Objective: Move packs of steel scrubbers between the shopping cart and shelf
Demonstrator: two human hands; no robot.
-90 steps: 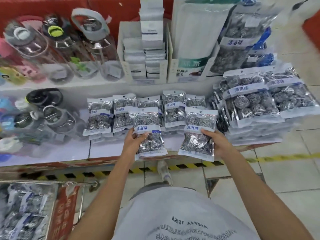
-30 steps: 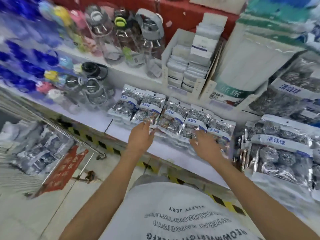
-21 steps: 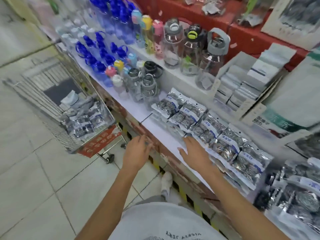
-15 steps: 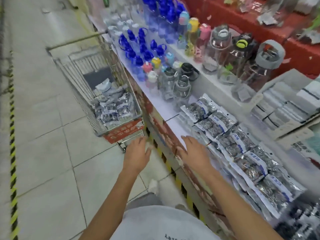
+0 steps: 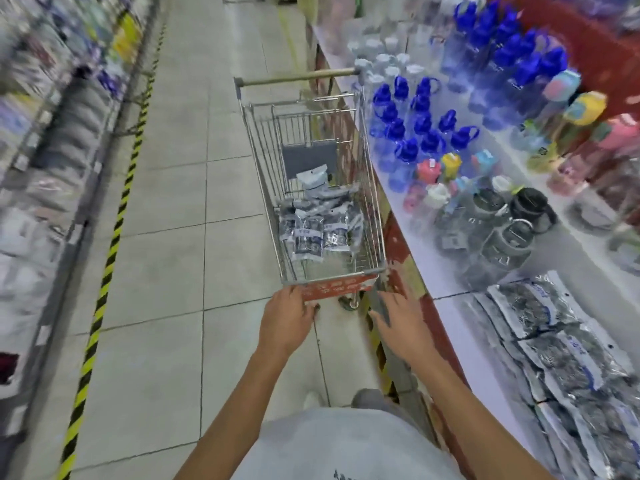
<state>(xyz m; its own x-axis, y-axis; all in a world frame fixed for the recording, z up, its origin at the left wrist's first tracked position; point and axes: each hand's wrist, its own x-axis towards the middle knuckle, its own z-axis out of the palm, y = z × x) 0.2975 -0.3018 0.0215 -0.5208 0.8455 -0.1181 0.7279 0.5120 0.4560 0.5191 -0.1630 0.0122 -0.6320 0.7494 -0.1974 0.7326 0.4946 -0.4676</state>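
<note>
Steel scrubber packs (image 5: 313,230) piled in one cart (image 5: 370,188); two hands, left (image 5: 285,322), right (image 5: 403,323), empty.

A shopping cart (image 5: 313,188) stands in the aisle beside the shelf (image 5: 429,258), with packs of steel scrubbers (image 5: 317,228) lying in its basket. The left hand (image 5: 285,322) touches the cart's near red end; the right hand (image 5: 400,323) hovers spread-fingered, empty. More scrubber packs (image 5: 554,341) lie on the shelf.

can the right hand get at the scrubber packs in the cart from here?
Probably yes. The right hand is open, holds nothing and hovers just short of the cart. The scrubber packs lie uncovered in the open-topped basket, though it must clear the near rim.
</note>
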